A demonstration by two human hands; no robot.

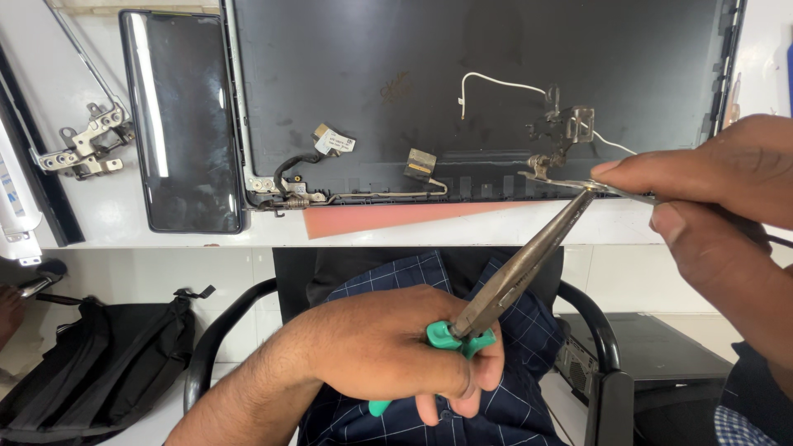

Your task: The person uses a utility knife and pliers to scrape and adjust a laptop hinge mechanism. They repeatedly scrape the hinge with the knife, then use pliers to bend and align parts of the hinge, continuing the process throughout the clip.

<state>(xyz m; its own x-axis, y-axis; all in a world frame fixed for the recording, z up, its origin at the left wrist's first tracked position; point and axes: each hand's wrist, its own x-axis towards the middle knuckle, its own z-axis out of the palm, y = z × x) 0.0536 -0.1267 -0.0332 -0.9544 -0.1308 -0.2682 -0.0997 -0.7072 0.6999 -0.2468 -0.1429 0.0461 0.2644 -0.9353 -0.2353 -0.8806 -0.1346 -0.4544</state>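
The left hand is closed in a fist around the green rubber handles of a pair of long-nosed steel pliers, fingers curled tight about the grips. The pliers slant up and to the right from the lap, and their tip meets a thin, bright metal hinge strip just above the front edge of the white counter. The right hand comes in from the right side, its thumb and forefinger pinched shut on that same strip, just beside the plier tip.

The strip's far end lies against a small metal hinge bracket at the lower edge of a dark grey laptop lid shell, which lies open-side up on the counter. A thin white wire loops across the shell, and a black cable with a small white connector lies near its lower left corner. A black glossy screen panel lies just left of the shell, and a loose silver hinge assembly rests further left. A salmon-pink sheet shows under the shell's front edge. A black bag lies on the floor below.
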